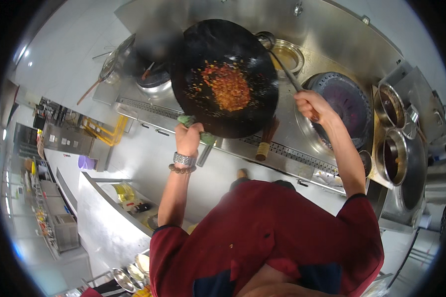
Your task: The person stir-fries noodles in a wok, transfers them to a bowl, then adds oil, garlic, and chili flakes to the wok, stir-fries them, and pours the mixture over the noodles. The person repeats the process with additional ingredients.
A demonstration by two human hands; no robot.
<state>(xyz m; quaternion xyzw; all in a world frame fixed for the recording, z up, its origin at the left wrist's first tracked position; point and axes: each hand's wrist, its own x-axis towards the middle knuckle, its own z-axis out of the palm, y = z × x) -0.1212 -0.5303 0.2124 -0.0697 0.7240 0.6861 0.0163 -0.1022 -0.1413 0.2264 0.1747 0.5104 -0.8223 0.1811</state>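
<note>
My left hand (188, 137) grips the near-left rim of a large black wok (223, 41) through a green cloth (207, 138). Chopped food in red and orange-yellow pieces (230, 89) lies in the middle of the wok, with small bits scattered round it. The wok is raised off the burner at the right. My right hand (313, 105) is closed on the handle of a metal ladle (266, 39), whose bowl is beyond the wok's upper right rim, beside a round container of yellow liquid (285, 55).
A bamboo wok brush (267, 139) lies at the stove's front edge. The burner (336, 107) glows purple at the right. Beyond it stand metal pots of dark liquid (393, 156). Strainers (113, 65) and another wok are at the left, and a steel counter (107, 219) is behind.
</note>
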